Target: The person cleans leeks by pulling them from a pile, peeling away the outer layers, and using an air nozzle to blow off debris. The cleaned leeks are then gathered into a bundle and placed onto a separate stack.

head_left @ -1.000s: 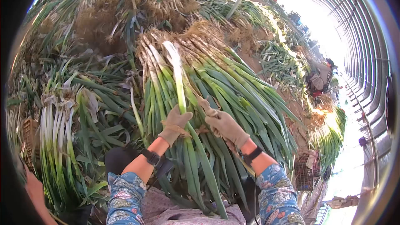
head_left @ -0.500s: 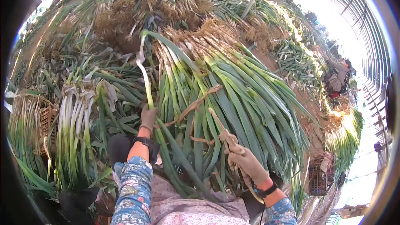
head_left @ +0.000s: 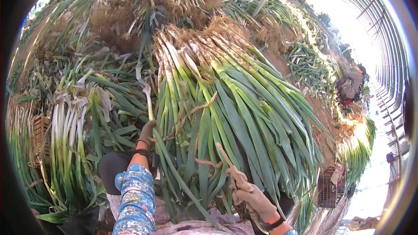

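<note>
My gloved left hand (head_left: 147, 132) is closed around a leek (head_left: 149, 104). That leek's white, peeled end points up and away, and its green leaves trail down toward my lap. To its right lies a large pile of unpeeled leeks (head_left: 244, 100), with soil on their stems and roots at the far end. In my gloved right hand (head_left: 257, 202) is a thin tan stick-like tool (head_left: 224, 154), tip pointing up and left over the leaves. The fingers wrap its lower part, so its exact kind is hidden.
Peeled white-stemmed leeks (head_left: 69, 126) stand at the left beside a brown crate (head_left: 41, 130). Another crate (head_left: 331, 185) is at the right, near more leeks (head_left: 357, 143). A person (head_left: 352, 82) is farther off at the right. Rooted leeks (head_left: 117, 13) and leaf scraps cover the ground behind.
A green leaf that arched from the held leek's top over the pile now hangs away from it. My left hand has shifted slightly left and down, and the right slightly down.
</note>
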Demonstrator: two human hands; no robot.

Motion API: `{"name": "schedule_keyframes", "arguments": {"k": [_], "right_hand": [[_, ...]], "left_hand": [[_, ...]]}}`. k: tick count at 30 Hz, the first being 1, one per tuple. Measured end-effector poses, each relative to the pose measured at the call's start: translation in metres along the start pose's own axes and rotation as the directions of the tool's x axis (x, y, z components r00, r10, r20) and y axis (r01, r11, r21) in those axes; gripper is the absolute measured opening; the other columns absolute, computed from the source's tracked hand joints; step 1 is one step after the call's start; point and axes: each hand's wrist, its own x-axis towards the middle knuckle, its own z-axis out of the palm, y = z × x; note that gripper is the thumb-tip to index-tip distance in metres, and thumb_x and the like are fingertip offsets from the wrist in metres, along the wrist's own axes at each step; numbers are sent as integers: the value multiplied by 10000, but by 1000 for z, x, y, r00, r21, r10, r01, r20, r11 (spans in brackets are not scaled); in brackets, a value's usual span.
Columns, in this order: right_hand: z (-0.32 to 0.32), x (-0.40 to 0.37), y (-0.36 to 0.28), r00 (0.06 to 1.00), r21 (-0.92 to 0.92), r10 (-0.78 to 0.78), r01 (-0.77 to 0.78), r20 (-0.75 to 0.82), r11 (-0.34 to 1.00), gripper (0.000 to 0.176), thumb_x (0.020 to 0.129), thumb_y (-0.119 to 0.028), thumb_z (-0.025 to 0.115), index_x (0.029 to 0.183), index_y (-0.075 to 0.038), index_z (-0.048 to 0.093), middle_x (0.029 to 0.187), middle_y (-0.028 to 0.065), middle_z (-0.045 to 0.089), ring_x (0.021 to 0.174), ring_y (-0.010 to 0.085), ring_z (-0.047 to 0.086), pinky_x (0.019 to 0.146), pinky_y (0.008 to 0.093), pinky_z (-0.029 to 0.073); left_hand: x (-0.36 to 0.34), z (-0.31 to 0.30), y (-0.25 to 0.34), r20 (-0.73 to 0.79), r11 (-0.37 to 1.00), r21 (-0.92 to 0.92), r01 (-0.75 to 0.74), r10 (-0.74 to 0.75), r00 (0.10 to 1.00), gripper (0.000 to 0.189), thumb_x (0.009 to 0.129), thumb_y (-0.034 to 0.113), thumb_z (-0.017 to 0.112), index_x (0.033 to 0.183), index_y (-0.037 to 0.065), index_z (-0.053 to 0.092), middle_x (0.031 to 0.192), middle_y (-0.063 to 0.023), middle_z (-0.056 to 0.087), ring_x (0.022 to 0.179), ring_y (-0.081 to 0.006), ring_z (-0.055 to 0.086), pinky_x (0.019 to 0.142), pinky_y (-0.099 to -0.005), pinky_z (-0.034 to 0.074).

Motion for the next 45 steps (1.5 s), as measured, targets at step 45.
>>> {"name": "schedule_keyframes", "arguments": {"k": [45], "right_hand": [[19,283,-195,910,-688,-415,289,-19,666,490,880,-394,639,937,90,687,649,169,659,597,301,678,615,397,537]], "left_hand": [[-104,219,14,390,577,688,-441,218,894,403,868,268,674,1146,-13,597,1012,-194,700,958,-275,685,835,-350,512]]}}
